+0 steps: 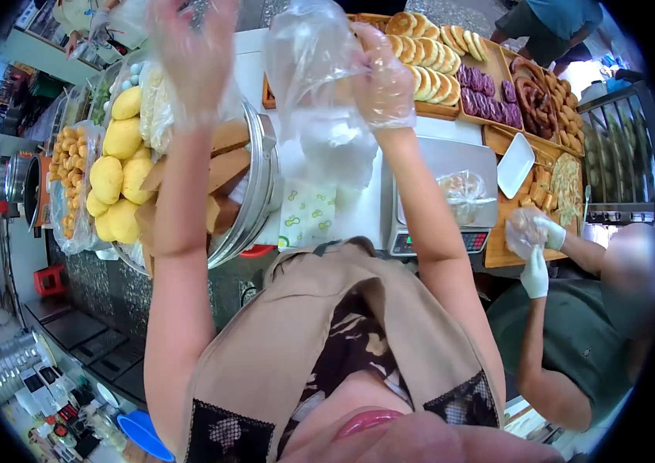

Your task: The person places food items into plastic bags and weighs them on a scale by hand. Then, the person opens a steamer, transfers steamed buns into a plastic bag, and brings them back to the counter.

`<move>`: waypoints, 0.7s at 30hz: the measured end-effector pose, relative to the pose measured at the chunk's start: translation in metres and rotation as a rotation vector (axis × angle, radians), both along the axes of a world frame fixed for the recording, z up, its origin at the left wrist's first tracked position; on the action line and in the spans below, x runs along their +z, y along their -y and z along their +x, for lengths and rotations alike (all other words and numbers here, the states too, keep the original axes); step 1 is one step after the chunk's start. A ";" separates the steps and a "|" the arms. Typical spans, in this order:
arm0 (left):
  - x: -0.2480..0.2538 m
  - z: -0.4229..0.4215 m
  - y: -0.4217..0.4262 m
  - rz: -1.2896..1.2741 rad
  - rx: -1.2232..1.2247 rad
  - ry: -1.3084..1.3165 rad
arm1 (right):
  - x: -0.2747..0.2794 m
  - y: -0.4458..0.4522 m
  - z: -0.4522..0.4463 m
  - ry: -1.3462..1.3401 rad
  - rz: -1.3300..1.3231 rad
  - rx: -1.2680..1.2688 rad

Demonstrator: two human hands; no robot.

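Clear plastic bag (297, 69), one: raised above the white table (360, 212), pinched in the grip of the gloved right hand (384, 85); no contents discernible. Left hand (195, 65): raised, blurred; grip cannot be told. Scale (468, 158), one: carrying a bagged portion (462, 189), apparently packed. Flat round breads (425, 52): trayed beyond. Status, judged: held bag at an early stage, filling and closing apparently outstanding.

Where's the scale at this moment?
In the head view, the scale is right of centre, just left of the white tray, with a small filled bag on its plate.
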State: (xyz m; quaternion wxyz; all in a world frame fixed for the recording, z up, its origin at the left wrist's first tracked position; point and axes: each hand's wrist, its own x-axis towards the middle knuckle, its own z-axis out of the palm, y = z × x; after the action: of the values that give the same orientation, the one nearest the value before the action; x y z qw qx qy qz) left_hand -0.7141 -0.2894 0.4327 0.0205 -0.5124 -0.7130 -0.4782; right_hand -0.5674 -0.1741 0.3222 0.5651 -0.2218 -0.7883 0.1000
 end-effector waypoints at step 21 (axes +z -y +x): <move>-0.139 0.144 -0.060 -0.392 -0.398 -0.091 | -0.146 0.002 0.322 0.519 -1.060 -0.260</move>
State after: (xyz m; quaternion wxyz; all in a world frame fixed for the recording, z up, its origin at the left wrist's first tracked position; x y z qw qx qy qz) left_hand -0.5696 -0.2291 0.2938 -0.1412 -0.6574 -0.6757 -0.3022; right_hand -0.2453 -0.1766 0.1759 0.1744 -0.5848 -0.7097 0.3520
